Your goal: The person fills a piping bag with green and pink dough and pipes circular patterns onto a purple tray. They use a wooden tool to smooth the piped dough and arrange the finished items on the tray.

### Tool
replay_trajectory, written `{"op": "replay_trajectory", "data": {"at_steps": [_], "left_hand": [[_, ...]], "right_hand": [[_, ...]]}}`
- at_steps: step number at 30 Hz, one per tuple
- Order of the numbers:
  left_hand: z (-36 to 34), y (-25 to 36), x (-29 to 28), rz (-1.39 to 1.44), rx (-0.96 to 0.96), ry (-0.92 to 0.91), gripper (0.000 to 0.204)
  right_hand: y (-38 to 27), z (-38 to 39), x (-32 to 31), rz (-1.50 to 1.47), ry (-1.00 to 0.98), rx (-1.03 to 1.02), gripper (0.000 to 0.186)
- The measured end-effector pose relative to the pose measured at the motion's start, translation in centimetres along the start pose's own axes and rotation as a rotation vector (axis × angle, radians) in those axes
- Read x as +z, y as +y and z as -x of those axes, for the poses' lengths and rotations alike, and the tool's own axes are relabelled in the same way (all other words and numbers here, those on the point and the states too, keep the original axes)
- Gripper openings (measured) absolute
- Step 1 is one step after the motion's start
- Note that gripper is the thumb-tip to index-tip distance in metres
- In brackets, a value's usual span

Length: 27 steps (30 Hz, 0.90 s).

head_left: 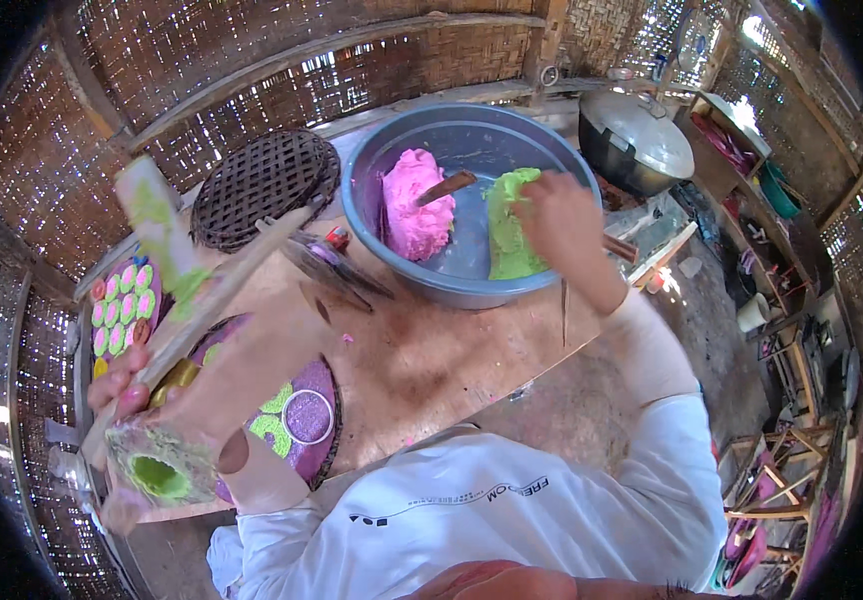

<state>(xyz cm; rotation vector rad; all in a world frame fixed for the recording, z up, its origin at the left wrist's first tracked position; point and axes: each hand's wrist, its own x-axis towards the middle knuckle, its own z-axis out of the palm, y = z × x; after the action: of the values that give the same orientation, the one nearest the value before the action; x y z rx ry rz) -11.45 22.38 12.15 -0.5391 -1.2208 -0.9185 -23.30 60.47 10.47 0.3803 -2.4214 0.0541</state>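
Small dark lettering ran across the front of the white shirt [452,520], mostly too small to read. The left hand [132,388] was closed round a long wooden stick [227,300], slanting from lower left to upper right over the worktop [432,360]. Just below, a wooden block [187,448] turned its green-lined opening toward the camera. The right hand [560,222], in the blue basin [472,285], curled against upright green dough [512,240]; whether it gripped any could not be told.
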Motion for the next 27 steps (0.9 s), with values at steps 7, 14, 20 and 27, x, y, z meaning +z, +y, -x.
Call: {"op": "replay_trajectory", "data": {"at_steps": [7,14,20,27], "left_hand": [[-0.2,-0.1,2.5,-0.625,0.236,-0.253,0.033],[0.6,-2.1,-0.4,-0.643,0.226,-0.15,0.043],[0.9,-1.6,1.2,-0.785,0.177,-0.088,0.04],[1.5,-1.7,0.0,-0.933,0.155,-0.305,0.032]], "right_hand": [[8.2,0.6,3.0,0.472,-0.601,-0.039,0.018],[9.0,-7.5,4.4,0.399,-0.466,-0.367,0.014],[9.2,-11.2,15.2,0.614,-0.635,-0.596,0.012],[9.3,-11.6,16.6,0.613,-0.741,-0.782,0.009]]}}
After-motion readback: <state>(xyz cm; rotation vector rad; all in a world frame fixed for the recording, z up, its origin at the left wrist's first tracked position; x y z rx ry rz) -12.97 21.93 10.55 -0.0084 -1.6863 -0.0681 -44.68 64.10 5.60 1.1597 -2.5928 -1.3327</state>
